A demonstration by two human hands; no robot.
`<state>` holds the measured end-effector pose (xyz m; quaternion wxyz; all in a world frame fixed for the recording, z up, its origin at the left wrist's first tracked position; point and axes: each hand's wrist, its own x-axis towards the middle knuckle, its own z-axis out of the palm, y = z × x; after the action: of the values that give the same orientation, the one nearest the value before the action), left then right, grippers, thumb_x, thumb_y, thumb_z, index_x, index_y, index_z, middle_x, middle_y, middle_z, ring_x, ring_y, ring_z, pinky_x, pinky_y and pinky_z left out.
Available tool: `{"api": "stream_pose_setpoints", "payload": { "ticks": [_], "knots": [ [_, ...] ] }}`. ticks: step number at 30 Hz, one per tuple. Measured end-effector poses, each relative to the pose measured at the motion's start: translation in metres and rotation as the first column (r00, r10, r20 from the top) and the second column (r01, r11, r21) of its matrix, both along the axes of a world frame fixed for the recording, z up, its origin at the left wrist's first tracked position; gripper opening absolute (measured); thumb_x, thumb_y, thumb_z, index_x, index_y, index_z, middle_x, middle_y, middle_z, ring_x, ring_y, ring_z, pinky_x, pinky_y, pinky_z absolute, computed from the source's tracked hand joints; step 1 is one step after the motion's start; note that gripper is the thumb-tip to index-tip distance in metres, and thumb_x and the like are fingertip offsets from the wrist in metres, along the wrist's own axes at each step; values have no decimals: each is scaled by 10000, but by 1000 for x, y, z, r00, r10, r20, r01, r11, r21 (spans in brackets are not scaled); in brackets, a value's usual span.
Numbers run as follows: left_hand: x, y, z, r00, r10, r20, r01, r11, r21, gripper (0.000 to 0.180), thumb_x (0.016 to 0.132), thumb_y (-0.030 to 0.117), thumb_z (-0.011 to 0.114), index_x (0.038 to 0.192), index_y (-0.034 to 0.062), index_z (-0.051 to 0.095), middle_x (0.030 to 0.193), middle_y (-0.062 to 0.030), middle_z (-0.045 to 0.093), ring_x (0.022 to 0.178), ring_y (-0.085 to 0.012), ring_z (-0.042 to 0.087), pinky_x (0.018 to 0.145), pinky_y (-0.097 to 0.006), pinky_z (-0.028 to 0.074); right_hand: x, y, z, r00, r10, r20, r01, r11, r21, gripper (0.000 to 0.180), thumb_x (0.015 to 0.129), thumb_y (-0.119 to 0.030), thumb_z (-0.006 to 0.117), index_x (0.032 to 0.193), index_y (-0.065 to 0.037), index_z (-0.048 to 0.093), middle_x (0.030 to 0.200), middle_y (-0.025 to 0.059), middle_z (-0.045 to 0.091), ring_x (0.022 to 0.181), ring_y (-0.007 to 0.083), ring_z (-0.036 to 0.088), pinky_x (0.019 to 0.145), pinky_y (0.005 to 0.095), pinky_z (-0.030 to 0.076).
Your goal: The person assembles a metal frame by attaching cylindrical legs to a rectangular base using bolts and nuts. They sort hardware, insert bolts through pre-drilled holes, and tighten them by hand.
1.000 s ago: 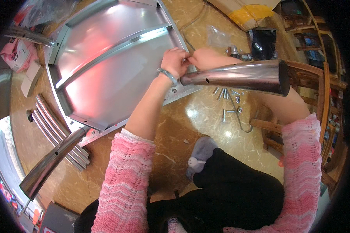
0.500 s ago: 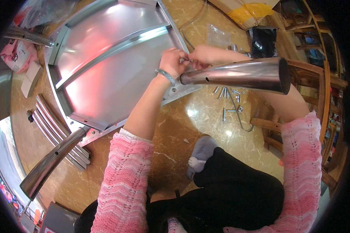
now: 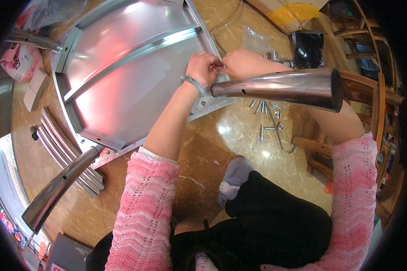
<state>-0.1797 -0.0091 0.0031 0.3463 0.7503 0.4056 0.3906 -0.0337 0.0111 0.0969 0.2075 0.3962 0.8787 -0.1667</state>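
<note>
At the right corner of an upturned metal tabletop (image 3: 122, 108), my left hand (image 3: 202, 67) and my right hand (image 3: 240, 63) meet with their fingertips pinched together. What they pinch is too small and covered to make out. Just below the fingers, a shiny metal tube leg (image 3: 280, 88) rises from the corner plate and hides part of my right forearm. A bolt head (image 3: 204, 103) shows on that plate. Another tube leg (image 3: 63, 185) stands on the near left corner, and a third leg (image 3: 36, 39) at the far left.
Loose bolts (image 3: 260, 107) and a bent hex key (image 3: 278, 137) lie on the floor right of the corner. Several curved metal tubes (image 3: 70, 151) rest at the left. Wooden chair frames (image 3: 316, 144) stand at the right. A taped cardboard box (image 3: 294, 13) sits at the back.
Both hands stay at the same corner, with the fingers shifted only slightly and the right hand turned a little. The view has moved slightly; the legs and bolts stay in place.
</note>
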Motion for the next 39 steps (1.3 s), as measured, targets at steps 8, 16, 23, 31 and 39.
{"api": "stream_pose_setpoints", "payload": {
  "ticks": [8, 16, 23, 31, 39],
  "knots": [
    [-2, -2, -3, 999, -44, 17, 46, 989, -140, 98, 667, 147, 671, 760, 120, 685, 677, -82, 604, 709, -263, 552, 636, -359, 454, 1, 2, -10, 979, -178, -98, 167, 980, -111, 333, 846, -286, 513, 765, 22, 608, 632, 142, 577, 629, 323, 581, 520, 412, 414],
    [0, -3, -5, 994, -8, -110, -5, 993, -117, 128, 657, 117, 708, 782, 104, 683, 711, -102, 611, 698, -270, 562, 649, -352, 461, 14, 2, -5, 977, 211, -35, -205, 970, 130, 334, 873, -310, 465, 800, -21, 615, 675, 144, 606, 699, 318, 612, 578, 434, 449],
    [0, -6, -9, 998, -24, -56, 17, 992, -122, 97, 684, 142, 661, 778, 127, 677, 699, -72, 608, 744, -250, 555, 713, -349, 410, -2, -11, -12, 926, -351, 135, 371, 912, -173, 334, 868, -302, 463, 793, -16, 617, 762, 166, 618, 779, 346, 600, 723, 447, 430],
    [0, -1, -9, 996, -14, -87, 12, 1000, -24, 146, 643, 46, 662, 786, 76, 662, 758, -115, 610, 722, -297, 567, 654, -361, 467, 6, 7, 7, 942, 316, -117, -310, 949, 63, 280, 818, -267, 530, 788, -5, 626, 776, 174, 619, 747, 333, 609, 682, 413, 465],
    [-2, -2, -14, 999, -25, 45, 29, 997, -78, 93, 648, 155, 696, 739, 156, 677, 754, -20, 626, 790, -234, 545, 762, -357, 406, 5, 9, -18, 920, -386, -65, 341, 873, -349, 239, 836, -201, 507, 757, 10, 586, 681, 133, 586, 634, 286, 574, 617, 393, 431]
  ]
}}
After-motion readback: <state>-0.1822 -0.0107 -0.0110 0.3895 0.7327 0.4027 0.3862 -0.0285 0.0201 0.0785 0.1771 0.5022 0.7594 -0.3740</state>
